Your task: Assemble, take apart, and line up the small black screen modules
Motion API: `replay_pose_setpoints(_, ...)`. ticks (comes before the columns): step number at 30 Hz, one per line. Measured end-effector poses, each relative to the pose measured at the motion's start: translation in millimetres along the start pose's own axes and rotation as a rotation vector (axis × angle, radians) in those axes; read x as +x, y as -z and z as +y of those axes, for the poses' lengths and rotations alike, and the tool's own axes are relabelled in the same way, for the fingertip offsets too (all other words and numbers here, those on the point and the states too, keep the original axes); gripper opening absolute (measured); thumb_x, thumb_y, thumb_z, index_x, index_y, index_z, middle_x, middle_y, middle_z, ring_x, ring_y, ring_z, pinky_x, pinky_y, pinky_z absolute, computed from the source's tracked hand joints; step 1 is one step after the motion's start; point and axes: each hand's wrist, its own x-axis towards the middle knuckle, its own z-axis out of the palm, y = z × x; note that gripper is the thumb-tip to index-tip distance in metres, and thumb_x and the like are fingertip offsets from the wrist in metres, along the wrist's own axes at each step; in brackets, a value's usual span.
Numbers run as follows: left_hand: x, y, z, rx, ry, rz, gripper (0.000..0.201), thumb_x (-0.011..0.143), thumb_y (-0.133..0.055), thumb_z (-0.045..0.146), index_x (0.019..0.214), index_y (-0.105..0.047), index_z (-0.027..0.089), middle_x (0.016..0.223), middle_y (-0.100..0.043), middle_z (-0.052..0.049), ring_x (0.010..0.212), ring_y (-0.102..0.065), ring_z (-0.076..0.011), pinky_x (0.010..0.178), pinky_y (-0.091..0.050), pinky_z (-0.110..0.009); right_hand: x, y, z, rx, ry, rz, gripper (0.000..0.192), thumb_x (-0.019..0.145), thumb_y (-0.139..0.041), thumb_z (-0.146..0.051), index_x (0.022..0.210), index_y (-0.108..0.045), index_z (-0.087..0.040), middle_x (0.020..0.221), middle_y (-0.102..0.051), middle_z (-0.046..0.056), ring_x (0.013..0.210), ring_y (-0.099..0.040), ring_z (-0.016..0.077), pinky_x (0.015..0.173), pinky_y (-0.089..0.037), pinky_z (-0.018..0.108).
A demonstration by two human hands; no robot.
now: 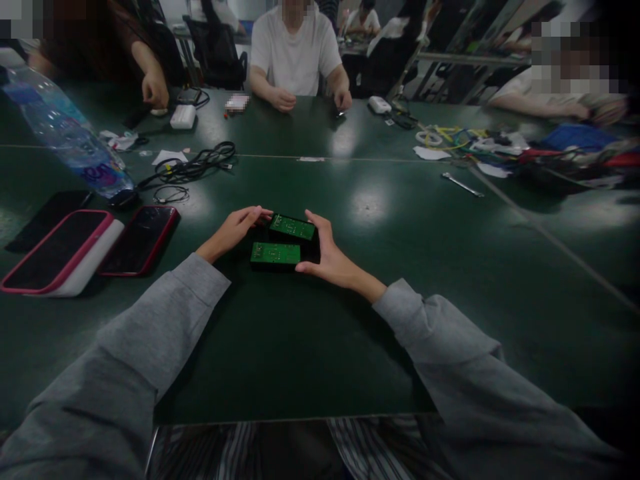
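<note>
Two green circuit boards in black trays sit in front of me, just above or on the table; I cannot tell which. The far circuit board (293, 227) lies slightly tilted behind the near circuit board (275, 253). At the far board's left corner, my left hand (235, 230) has its thumb and fingertips closed together. My right hand (333, 257) curves round the right ends of both boards, its thumb at the near one and its fingers at the far one. Some fingertips are hidden behind the trays.
To the left are a phone in a pink case (60, 252), a red-edged phone (140, 240), a water bottle (75, 140) and black cables (200, 163). A wrench (463, 185) and a cable pile (525, 150) lie at right. People sit across the table.
</note>
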Motion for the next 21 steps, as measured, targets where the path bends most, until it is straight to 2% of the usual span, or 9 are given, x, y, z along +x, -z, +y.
replay_pose_setpoints(2,0.5,-0.1,-1.4,-0.002,-0.001,0.003,0.056,0.1,-0.041,0.061,0.123,-0.069,0.018,0.119,-0.071,-0.013,0.105,-0.065,-0.0254,0.091,-0.052,-0.04,-0.4,-0.9,-3.0,-0.045,0.021,-0.008,0.123,0.068,-0.076,-0.078,0.16,-0.008,-0.033,0.161,-0.014,0.014,0.151,-0.018,0.0393,0.122,-0.026,0.064)
replay_pose_setpoints(4,0.9,-0.1,-2.6,0.004,-0.003,0.006,0.056,0.099,-0.042,0.062,0.122,-0.069,0.018,0.12,-0.071,-0.013,0.106,-0.065,-0.0256,0.092,-0.051,-0.04,-0.6,-1.5,-5.2,-0.058,0.046,0.002,0.118,0.072,-0.077,-0.073,0.16,-0.009,-0.034,0.16,-0.019,0.013,0.15,-0.023,0.0379,0.122,-0.027,0.064)
replay_pose_setpoints(7,0.6,-0.1,-2.3,0.011,0.0,0.001,0.057,0.099,-0.042,0.062,0.123,-0.069,0.019,0.122,-0.071,-0.012,0.108,-0.065,-0.0257,0.094,-0.051,-0.041,-0.6,-1.9,-6.2,-0.043,0.07,0.028,0.109,0.077,-0.077,-0.066,0.159,-0.015,-0.032,0.155,-0.029,0.014,0.145,-0.033,0.0356,0.121,-0.03,0.062)
replay_pose_setpoints(12,-0.3,0.1,-1.0,0.015,-0.004,0.003,0.059,0.099,-0.042,0.064,0.124,-0.069,0.018,0.12,-0.072,-0.012,0.107,-0.065,-0.0257,0.095,-0.05,-0.041,1.4,-1.6,-5.2,-0.033,0.091,0.055,0.101,0.076,-0.08,-0.061,0.154,-0.026,-0.029,0.148,-0.038,0.014,0.14,-0.04,0.0341,0.119,-0.034,0.059)
replay_pose_setpoints(16,1.5,0.9,-5.0,0.02,-0.017,-0.02,0.06,0.099,-0.042,0.064,0.127,-0.069,0.018,0.125,-0.07,-0.013,0.113,-0.064,-0.0266,0.101,-0.048,-0.043,3.0,-1.2,-4.5,-0.024,0.137,0.061,0.094,0.077,-0.08,-0.058,0.151,-0.031,-0.027,0.143,-0.04,0.014,0.137,-0.043,0.0322,0.118,-0.036,0.056)
replay_pose_setpoints(21,3.1,2.1,-5.9,-0.018,0.001,-0.055,0.055,0.098,-0.047,0.062,0.13,-0.067,0.023,0.131,-0.068,-0.011,0.12,-0.062,-0.0272,0.106,-0.046,-0.044,3.4,-0.3,-4.8,-0.032,0.131,0.035,0.093,0.078,-0.078,-0.059,0.152,-0.03,-0.028,0.146,-0.039,0.014,0.14,-0.041,0.0327,0.119,-0.036,0.057)
